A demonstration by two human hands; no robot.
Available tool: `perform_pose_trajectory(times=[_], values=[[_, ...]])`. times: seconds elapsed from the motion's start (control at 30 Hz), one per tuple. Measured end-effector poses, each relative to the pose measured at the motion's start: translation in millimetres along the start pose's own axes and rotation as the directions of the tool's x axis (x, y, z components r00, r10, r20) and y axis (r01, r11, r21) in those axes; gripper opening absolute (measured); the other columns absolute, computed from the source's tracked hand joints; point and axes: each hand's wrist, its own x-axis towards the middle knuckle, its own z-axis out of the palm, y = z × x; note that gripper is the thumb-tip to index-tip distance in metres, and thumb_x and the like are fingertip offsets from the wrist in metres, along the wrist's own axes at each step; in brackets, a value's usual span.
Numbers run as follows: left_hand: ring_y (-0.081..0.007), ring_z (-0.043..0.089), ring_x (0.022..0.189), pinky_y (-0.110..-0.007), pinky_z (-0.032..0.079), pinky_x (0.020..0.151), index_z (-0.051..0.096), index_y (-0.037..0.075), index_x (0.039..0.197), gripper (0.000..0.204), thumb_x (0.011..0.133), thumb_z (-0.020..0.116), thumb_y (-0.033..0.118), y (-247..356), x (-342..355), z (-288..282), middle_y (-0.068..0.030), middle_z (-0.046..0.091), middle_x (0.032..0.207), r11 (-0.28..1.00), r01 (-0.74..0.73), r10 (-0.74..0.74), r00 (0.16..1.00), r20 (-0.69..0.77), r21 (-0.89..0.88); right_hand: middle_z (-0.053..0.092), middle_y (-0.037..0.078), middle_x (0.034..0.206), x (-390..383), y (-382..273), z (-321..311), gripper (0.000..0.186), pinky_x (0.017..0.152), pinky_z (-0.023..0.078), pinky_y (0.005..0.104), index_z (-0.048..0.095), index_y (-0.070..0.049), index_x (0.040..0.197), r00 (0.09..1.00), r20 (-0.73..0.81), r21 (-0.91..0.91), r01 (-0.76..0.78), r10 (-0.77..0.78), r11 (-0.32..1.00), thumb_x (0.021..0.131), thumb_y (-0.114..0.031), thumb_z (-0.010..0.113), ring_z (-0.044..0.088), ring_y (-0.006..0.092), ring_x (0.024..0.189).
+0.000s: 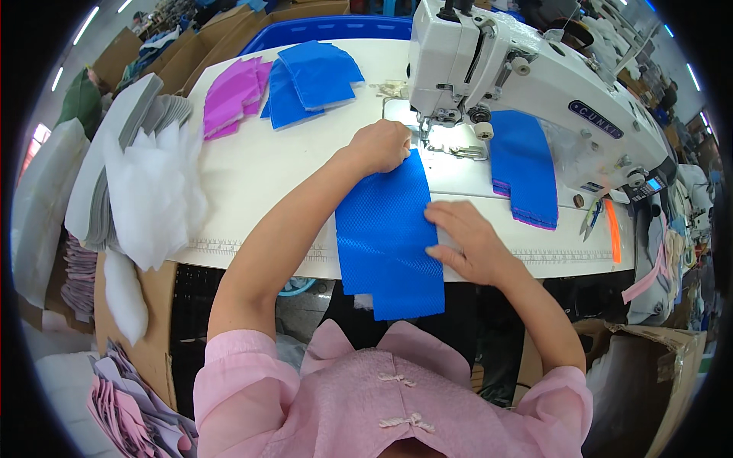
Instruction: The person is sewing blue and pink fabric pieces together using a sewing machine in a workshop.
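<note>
A blue textured fabric piece [389,229], with a bit of white padding showing at its lower corner, lies on the white sewing table and hangs over its front edge. My left hand [382,146] is closed on its far end, right beside the needle area of the white sewing machine [519,76]. At the piece's right edge rests my right hand [472,246], fingers stretched out and thumb apart. The presser foot and needle plate [456,145] are lit, just right of my left hand's fingertips.
Blue cut pieces [317,76] and purple ones [233,95] lie at the far left; a blue stack [524,168] sits under the machine arm. White padding sheets [153,191] are piled left. Small scissors [589,220] and an orange strip [613,231] lie right. A cardboard box [649,382] stands lower right.
</note>
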Motion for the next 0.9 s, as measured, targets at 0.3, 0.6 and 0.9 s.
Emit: perform_pose_trajectory(times=[0.3, 0.6, 0.9], values=[[-0.0281, 0.060, 0.072, -0.036, 0.046, 0.064, 0.063, 0.005, 0.077, 0.011, 0.073, 0.055, 0.012, -3, 2, 1, -0.0149, 0.063, 0.078, 0.999, -0.036, 0.034, 0.998, -0.050, -0.036, 0.045, 0.013, 0.123, 39, 36, 0, 0.065, 0.095, 0.031, 0.0407, 0.048, -0.003, 0.117, 0.999, 0.042, -0.441, 0.041, -0.025, 0.897, 0.080, -0.056, 0.044, 0.040, 0.0321, 0.111], [-0.0274, 0.058, 0.073, -0.039, 0.044, 0.063, 0.062, 0.008, 0.075, 0.010, 0.073, 0.057, 0.016, 5, -8, 18, -0.0115, 0.062, 0.074, 0.993, -0.001, 0.041, 0.943, -0.329, 0.121, 0.045, 0.012, 0.125, 40, 39, 3, 0.069, 0.098, 0.025, 0.0434, 0.048, -0.007, 0.119, 0.998, 0.040, -0.436, -0.022, 0.044, 0.900, 0.078, -0.062, 0.043, 0.034, 0.0325, 0.119], [-0.0252, 0.055, 0.083, -0.039, 0.042, 0.068, 0.063, 0.009, 0.072, 0.010, 0.073, 0.057, 0.017, 0, 6, 29, -0.0073, 0.061, 0.078, 0.984, -0.095, 0.149, 0.904, -0.400, 0.152, 0.045, 0.012, 0.124, 40, 39, 2, 0.070, 0.099, 0.023, 0.0437, 0.049, -0.006, 0.117, 0.998, 0.030, -0.435, -0.041, 0.060, 0.899, 0.078, -0.063, 0.041, 0.034, 0.0322, 0.119]])
